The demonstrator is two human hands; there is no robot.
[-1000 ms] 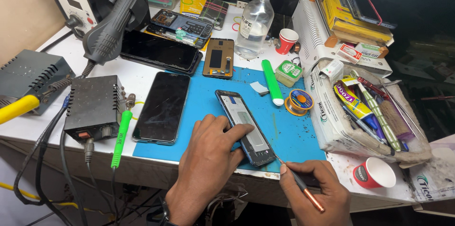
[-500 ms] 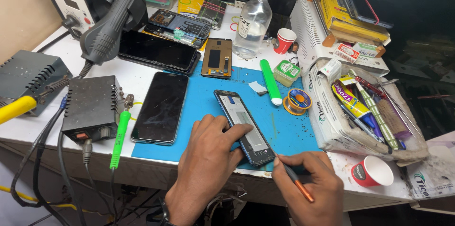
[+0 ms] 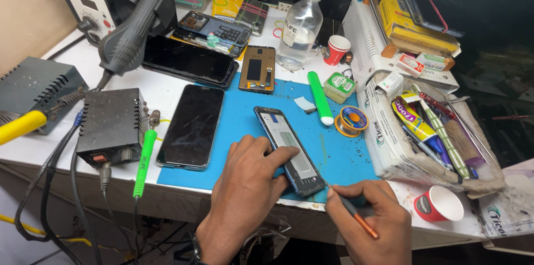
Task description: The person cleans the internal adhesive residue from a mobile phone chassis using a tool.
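Cluttered white bench [image 3: 167, 90] fills the view, with a blue work mat [image 3: 245, 115] spread across its near half, and on that mat, close to the front edge, lies the opened phone frame [image 3: 289, 151], slanting from upper left to lower right with its pale inside facing up. My left hand [image 3: 247, 187] lies over its left side, fingers closed down on the edge and pinning it flat to the mat. My right hand [image 3: 370, 220] is pinched shut around a thin tool with a copper-coloured handle [image 3: 356, 218], and the tip sits at the lower right corner of the frame; whether it is under the edge or only against it I cannot tell. Just left of the frame a dark phone [image 3: 192, 126] lies face up, half on the mat, and beside that a green-handled tool [image 3: 143, 162] rests by a small black box [image 3: 108, 126]. Above the frame are a small white scrap [image 3: 305, 103], a green stick [image 3: 321, 98], a spool of solder wire [image 3: 353, 119] and a small green-lidded tin [image 3: 339, 86]. Farther back stand a gold phone back [image 3: 257, 68], another dark phone [image 3: 189, 62], a clear spray bottle [image 3: 300, 23] and a hot-air handpiece [image 3: 136, 28]. To my right an open box of pens and tools [image 3: 428, 131] sits near a red paper cup [image 3: 438, 204].
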